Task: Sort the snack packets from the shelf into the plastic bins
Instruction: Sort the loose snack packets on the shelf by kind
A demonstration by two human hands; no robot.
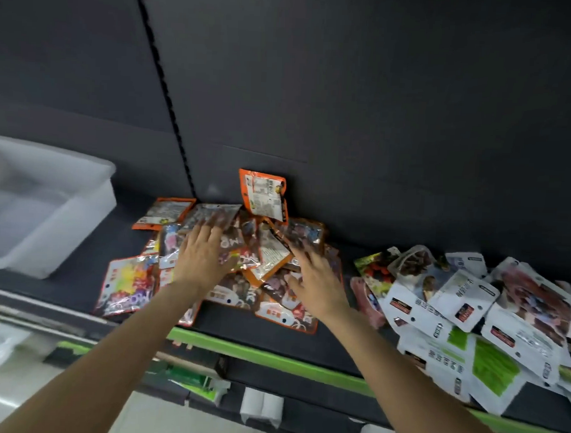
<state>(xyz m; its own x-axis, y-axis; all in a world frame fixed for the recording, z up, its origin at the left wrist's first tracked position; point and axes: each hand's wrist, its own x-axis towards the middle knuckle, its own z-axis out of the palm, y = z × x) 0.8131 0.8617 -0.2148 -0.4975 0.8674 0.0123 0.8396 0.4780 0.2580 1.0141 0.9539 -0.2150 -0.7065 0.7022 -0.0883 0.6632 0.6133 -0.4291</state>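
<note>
Both grips lie spread and flat: the left hand [201,255] and the right hand [317,283] press on the orange-edged packets [260,248] heaped on the shelf [79,272], pinching nothing. Slick overlapping packets could slide from under the palms, and those nearest the green shelf lip [271,353] may tip off. Left of the grips stands the clear plastic bin [91,208], with bare shelf between; right, a white packet pile [470,309] crowds close.

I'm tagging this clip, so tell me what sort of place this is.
Probably a shop aisle: a dark retail shelf with a green edge strip, heaps of orange snack packets and white packets, and more stocked shelving below.
</note>
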